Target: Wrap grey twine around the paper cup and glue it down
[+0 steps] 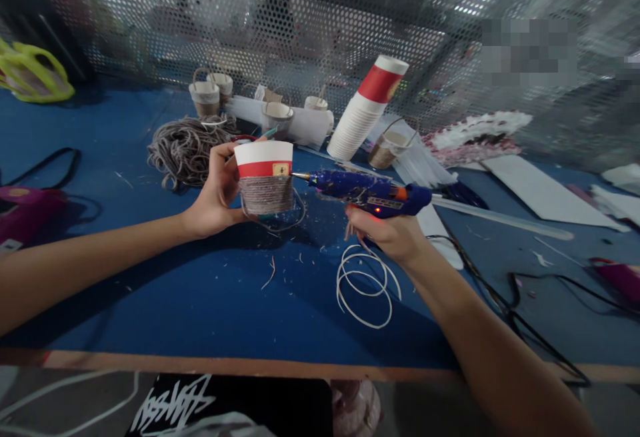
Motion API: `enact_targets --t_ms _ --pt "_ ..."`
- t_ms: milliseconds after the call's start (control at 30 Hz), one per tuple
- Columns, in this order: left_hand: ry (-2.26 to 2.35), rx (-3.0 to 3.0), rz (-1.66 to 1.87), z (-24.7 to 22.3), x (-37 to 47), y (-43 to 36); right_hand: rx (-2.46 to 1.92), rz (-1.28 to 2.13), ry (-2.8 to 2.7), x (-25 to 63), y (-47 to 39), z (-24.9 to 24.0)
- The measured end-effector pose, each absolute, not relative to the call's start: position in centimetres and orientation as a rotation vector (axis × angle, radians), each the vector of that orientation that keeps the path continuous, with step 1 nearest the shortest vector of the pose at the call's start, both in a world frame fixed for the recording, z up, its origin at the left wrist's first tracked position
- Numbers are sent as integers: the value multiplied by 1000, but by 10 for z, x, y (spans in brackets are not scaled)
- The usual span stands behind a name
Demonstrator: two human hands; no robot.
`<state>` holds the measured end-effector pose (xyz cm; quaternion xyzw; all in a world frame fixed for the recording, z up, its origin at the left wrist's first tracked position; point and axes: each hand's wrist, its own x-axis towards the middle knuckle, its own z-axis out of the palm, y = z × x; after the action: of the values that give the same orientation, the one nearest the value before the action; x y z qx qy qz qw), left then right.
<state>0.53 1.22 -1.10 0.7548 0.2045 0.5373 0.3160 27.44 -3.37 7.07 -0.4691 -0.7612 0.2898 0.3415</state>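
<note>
My left hand point(217, 190) grips a paper cup point(265, 158) by its left side and base. The cup is white and red above, with grey cord point(267, 195) wound around its lower half; a loose strand loops off to its right. In my right hand point(387, 227) is a blue hot glue gun point(355, 186), held by the handle with a small red light on. Its metal nozzle points left and is at the cup's right side, close to the top of the wound cord. A clear glue stick point(500, 217) sticks out of the gun's back.
Behind the cup lies a tangle of grey cord point(183, 147). A leaning stack of paper cups point(355, 124) and several small cord-wrapped cups stand farther back. White cord coils point(365, 287) lie near the front; black cables cross the right.
</note>
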Motion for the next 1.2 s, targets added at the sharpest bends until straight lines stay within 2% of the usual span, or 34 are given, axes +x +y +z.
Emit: enact_targets --t_ms 367,567,733,900,1000,1100,1200 --pt "538 1990 1447 -11 5 13 -1345 681 -1989 281 -26 63" --pt "409 1959 1496 -13 7 14 -1509 429 -1987 281 -12 54" --pt "587 1977 1548 -18 10 14 -1698 166 -2138 292 4 44" --pt "735 2063 1599 -17 9 10 -1724 339 -2319 309 0 56" --pt "851 2198 1584 -13 8 6 -1672 241 -2148 293 -22 68" --pt "923 2339 1563 -8 8 0 -1334 156 -2032 261 -47 66" --pt "933 2414 1549 -6 9 -4 -1058 -75 -2105 235 -61 53"
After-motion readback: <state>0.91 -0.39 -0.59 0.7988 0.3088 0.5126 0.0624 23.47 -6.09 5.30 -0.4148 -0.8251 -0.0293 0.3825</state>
